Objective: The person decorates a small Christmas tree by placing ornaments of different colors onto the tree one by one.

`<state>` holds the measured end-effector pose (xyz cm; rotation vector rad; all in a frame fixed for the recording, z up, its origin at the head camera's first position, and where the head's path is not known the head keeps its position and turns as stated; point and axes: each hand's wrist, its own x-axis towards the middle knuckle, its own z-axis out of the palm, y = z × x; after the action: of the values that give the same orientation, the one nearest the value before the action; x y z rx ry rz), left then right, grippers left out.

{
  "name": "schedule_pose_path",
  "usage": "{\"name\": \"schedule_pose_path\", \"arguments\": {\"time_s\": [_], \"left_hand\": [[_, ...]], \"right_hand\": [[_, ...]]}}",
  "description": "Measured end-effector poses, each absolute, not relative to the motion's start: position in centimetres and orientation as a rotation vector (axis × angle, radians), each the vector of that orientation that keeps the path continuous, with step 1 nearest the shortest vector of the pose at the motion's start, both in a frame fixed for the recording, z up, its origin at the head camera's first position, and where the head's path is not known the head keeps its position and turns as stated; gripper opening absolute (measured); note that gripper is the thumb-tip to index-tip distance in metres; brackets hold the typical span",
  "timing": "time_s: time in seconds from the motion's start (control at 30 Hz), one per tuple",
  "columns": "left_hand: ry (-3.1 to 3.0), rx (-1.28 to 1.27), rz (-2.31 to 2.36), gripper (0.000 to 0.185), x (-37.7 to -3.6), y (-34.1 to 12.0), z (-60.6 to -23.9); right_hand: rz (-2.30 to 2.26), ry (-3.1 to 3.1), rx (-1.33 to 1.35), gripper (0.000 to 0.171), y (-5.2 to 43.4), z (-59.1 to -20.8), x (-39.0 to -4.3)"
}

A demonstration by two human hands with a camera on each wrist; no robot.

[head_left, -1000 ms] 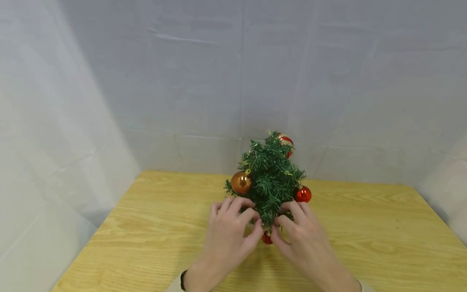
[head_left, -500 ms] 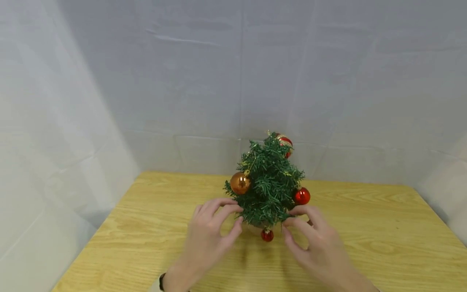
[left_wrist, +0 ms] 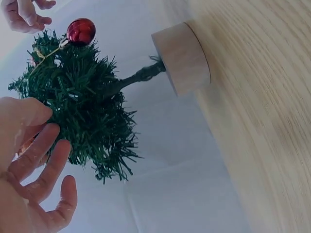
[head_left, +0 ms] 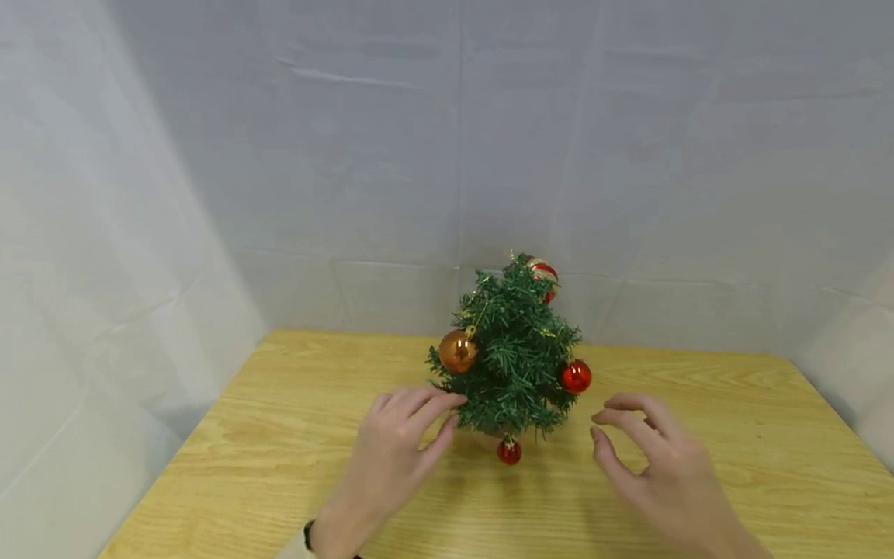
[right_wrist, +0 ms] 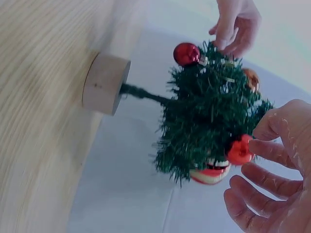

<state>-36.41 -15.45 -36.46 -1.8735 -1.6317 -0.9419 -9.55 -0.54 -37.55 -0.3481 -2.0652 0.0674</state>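
A small artificial Christmas tree (head_left: pixel 517 353) stands on the table, its green trunk set in a round wooden base (left_wrist: pixel 182 58). Baubles hang from it: an orange one (head_left: pixel 458 352) at left, a shiny red one (head_left: pixel 576 376) at right, a striped red-and-gold one (head_left: pixel 543 278) near the top and a small dark red one (head_left: pixel 509 451) low in front. My left hand (head_left: pixel 398 442) has its fingertips right at the lower left branches, fingers loosely bent. Apart from the tree on the right, my right hand (head_left: pixel 656 458) holds nothing, thumb and fingers spread.
The wooden table (head_left: pixel 293 435) reaches out on both sides of the tree. Behind it hangs a pale sheet (head_left: pixel 377 155), with more of the sheeting along the left and right sides.
Both hands have drawn apart from the low front bauble, the left one leftward, the right one rightward and off the branches. That bauble now hangs in plain sight.
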Motion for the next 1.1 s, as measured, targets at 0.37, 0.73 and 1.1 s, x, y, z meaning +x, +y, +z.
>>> {"name": "schedule_pose_path", "arguments": {"time_s": [0.37, 0.73, 1.1], "left_hand": [[-1.500, -1.845, -0.975, 0.022, -35.3, -14.4, -37.0], [-1.464, -1.784, -0.947, 0.019, -33.8, -13.3, -37.1], [-1.460, -1.786, -0.908, 0.019, -33.8, -13.0, -37.1]], "right_hand": [[0.059, -2.082, -0.487, 0.036, 1.5, -37.8, -7.2], [0.007, -2.036, -0.550, 0.015, 3.3, -38.3, -6.0], [-0.043, -2.036, -0.686, 0.022, 2.0, -38.6, -5.5]]}}
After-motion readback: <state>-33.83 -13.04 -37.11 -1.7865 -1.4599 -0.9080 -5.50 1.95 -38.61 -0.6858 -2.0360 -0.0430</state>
